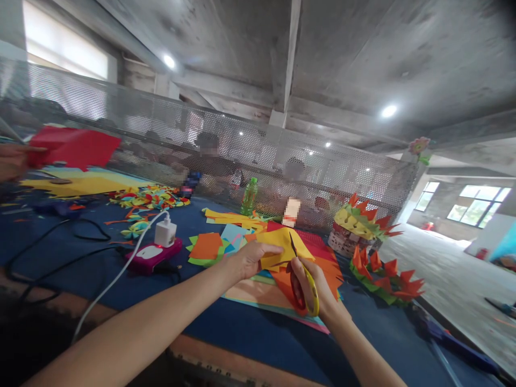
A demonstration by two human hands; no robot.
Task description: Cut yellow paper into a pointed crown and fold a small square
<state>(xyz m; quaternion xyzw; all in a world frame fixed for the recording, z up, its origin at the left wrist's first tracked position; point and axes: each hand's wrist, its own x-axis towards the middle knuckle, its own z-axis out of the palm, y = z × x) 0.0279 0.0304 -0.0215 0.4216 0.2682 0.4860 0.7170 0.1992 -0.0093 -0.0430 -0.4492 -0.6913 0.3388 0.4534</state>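
Observation:
My left hand (253, 259) pinches the left side of a yellow sheet of paper (278, 243), its thumb lying on top. In my right hand (316, 277) is a pair of scissors (312, 295) with a yellow and red handle. Their blades stand apart at the right part of the yellow sheet. Below both hands lies a pile of coloured paper (253, 295), with orange, red and pale sheets showing. Orange and green paper squares (206, 247) rest left of my left hand.
A magenta power strip (155, 255) with a white charger (165, 232) and cables sits on the left. Paper scraps (149, 197) lie behind it. A green bottle (250, 196) stands at the back. Paper-petal crowns (387, 277) and a glue gun (455, 341) are right. Another person's hand (14, 161) holds red paper (76, 146).

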